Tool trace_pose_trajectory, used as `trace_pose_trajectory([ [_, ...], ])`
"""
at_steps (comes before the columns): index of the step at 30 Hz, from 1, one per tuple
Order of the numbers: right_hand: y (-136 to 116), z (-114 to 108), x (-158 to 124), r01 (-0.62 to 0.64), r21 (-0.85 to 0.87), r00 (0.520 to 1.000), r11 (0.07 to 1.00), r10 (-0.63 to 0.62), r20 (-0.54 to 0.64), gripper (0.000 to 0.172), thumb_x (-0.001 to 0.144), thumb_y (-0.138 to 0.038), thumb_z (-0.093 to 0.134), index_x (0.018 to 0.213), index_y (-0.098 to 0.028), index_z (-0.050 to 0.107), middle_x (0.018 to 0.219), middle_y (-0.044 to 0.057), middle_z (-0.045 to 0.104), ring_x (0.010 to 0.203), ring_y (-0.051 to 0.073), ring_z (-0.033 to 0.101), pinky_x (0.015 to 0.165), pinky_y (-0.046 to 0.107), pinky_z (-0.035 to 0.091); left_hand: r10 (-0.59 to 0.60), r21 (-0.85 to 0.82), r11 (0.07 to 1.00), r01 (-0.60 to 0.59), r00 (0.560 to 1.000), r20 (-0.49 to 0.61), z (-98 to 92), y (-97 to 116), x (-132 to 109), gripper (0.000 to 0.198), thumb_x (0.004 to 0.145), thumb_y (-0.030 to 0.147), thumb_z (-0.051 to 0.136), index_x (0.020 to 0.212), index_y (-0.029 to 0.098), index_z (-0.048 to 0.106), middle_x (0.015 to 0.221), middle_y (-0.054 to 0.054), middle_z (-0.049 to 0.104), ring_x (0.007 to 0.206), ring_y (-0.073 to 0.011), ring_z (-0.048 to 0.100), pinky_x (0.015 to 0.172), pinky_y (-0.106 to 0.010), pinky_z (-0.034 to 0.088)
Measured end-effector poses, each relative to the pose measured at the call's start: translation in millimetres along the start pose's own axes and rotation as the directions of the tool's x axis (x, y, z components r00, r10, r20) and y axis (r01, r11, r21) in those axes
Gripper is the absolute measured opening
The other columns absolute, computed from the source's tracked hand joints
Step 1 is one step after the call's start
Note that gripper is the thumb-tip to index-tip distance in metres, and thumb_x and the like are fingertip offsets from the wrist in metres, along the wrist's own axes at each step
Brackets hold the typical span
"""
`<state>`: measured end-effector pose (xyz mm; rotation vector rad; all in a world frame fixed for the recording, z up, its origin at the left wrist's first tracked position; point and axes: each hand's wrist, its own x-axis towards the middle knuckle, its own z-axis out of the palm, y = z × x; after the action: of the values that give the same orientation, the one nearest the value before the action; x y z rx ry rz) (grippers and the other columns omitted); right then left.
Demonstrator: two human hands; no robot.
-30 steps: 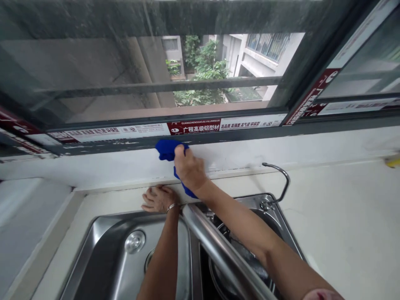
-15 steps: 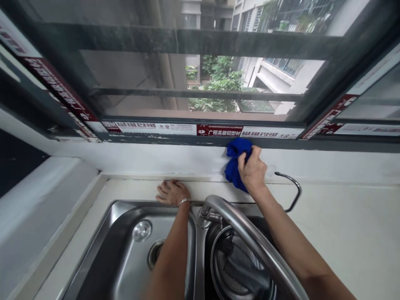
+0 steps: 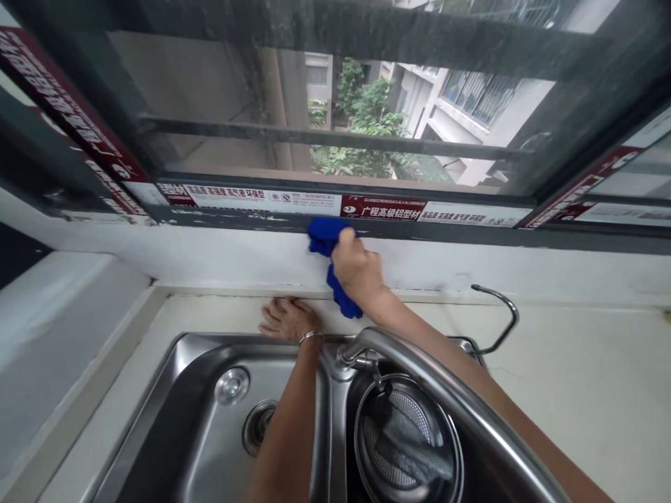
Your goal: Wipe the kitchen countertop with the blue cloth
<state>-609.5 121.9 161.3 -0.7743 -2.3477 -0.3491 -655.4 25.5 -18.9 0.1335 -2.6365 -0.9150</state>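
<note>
My right hand [image 3: 358,269] is closed around a blue cloth [image 3: 326,235], pressing it against the lower edge of the dark window frame [image 3: 235,219]. Part of the cloth hangs below the hand, down over the white wall strip. My left hand [image 3: 289,319] lies flat with fingers spread on the pale countertop [image 3: 210,314], just behind the sink's back rim. A bracelet [image 3: 310,337] circles the left wrist. Printed red and white stickers [image 3: 381,209] run along the frame above the cloth.
Below my arms is a steel double sink [image 3: 220,447]. A curved faucet [image 3: 451,384] reaches over the right basin, which holds a round metal strainer [image 3: 409,447]. A thin bent metal spout [image 3: 511,318] stands to the right. Greenery and buildings show through the window.
My right hand has slid the blue cloth leftward along the bottom of the window frame. The left hand stays on the countertop. The camera view has tilted slightly down.
</note>
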Motion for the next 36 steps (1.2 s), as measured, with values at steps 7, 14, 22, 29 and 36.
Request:
trace_pose_trajectory([
  [7, -30.8, -15.9, 15.3, 0.283, 0.088, 0.934, 0.955, -0.296, 0.201, 0.042, 0.108, -0.015, 0.029, 0.142, -0.021, 0.053, 0.091, 0.007, 0.069, 0.064, 0.013, 0.063, 0.058, 0.023, 0.041, 0.012, -0.059, 0.998, -0.014, 0.999, -0.039, 3.0, -0.9, 1.3, 0.016, 0.093, 0.024, 0.055, 0.097, 0.02, 0.07, 0.151, -0.017, 0.062, 0.157, -0.0394, 0.037, 0.126, -0.075, 0.017],
  [14, 48.1, -23.7, -3.0, 0.08, -0.052, 0.957, 0.995, -0.062, 0.284, 0.039, 0.11, -0.022, 0.031, 0.14, -0.02, 0.055, 0.098, 0.008, 0.073, 0.069, 0.016, 0.068, 0.063, 0.025, 0.04, 0.05, -0.076, 0.996, -0.053, 0.998, -0.04, 1.0, -1.1, 4.1, 0.017, 0.094, 0.025, 0.054, 0.099, 0.018, 0.069, 0.152, -0.019, 0.06, 0.156, -0.0398, 0.037, 0.126, -0.077, 0.014],
  [22, 137.7, -22.3, -33.2, -0.357, -0.063, 0.896, 0.932, 0.361, 0.257, 0.034, 0.105, -0.026, 0.043, 0.134, -0.013, 0.054, 0.096, 0.012, 0.075, 0.069, 0.021, 0.067, 0.065, 0.029, 0.04, 0.052, -0.086, 0.995, -0.055, 0.998, -0.037, -1.3, 2.8, 6.8, 0.017, 0.093, 0.026, 0.055, 0.099, 0.019, 0.069, 0.152, -0.018, 0.06, 0.156, -0.0408, 0.037, 0.125, -0.078, 0.016],
  [29, 161.9, -18.3, -42.6, -0.684, 0.338, 0.722, 0.646, 0.664, 0.192, 0.03, 0.098, -0.025, 0.035, 0.122, -0.013, 0.05, 0.071, 0.006, 0.063, 0.067, 0.027, 0.061, 0.065, 0.033, 0.042, 0.05, -0.074, 0.996, -0.049, 0.998, 0.022, -4.9, 5.1, 8.9, 0.022, 0.091, 0.025, 0.053, 0.102, 0.018, 0.07, 0.154, -0.02, 0.057, 0.157, -0.0414, 0.034, 0.125, -0.078, 0.014],
  [36, 177.3, -96.1, -92.2, -0.593, 0.745, 0.736, 0.305, 0.58, 0.348, 0.03, 0.093, -0.049, 0.054, 0.109, -0.024, 0.057, 0.077, -0.003, 0.063, 0.066, 0.018, 0.056, 0.063, 0.028, 0.045, 0.029, -0.125, 0.992, -0.023, 0.998, 0.047, -14.8, 12.5, 9.7, 0.015, 0.091, 0.026, 0.053, 0.099, 0.019, 0.065, 0.155, -0.019, 0.055, 0.159, -0.0408, 0.031, 0.127, -0.075, 0.009],
])
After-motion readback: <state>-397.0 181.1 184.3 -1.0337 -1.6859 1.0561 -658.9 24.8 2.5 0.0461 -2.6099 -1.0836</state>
